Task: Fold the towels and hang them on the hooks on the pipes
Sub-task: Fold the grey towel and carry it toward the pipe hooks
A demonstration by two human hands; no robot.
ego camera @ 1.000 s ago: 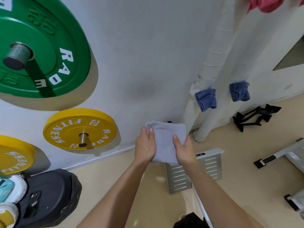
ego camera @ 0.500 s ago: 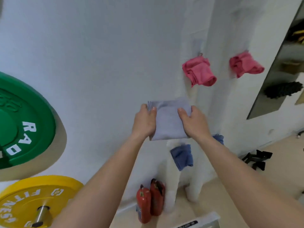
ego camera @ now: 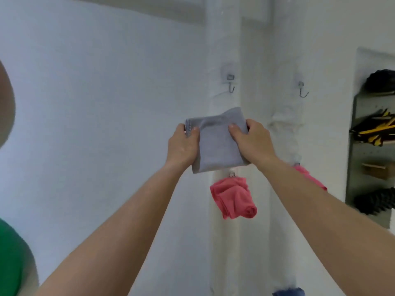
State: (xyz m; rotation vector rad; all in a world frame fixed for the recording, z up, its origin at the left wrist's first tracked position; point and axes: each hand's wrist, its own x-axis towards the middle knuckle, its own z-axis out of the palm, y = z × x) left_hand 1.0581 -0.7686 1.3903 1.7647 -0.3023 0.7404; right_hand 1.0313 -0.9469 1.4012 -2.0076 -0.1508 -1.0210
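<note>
Left hand point(ego camera: 183, 147) and right hand point(ego camera: 250, 142) both grip a folded grey towel point(ego camera: 215, 144) by its side edges. Two bare hooks point(ego camera: 230, 85) sit above it on white pipes point(ego camera: 224, 50); a pink towel point(ego camera: 233, 197) hangs below.

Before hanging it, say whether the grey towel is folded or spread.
Folded: the grey towel is a compact rectangle, gripped by the left hand and right hand.

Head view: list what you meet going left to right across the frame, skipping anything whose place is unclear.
green plate → left hand → grey towel → right hand → bare hook on the right-side pipe → wall shelf
</note>
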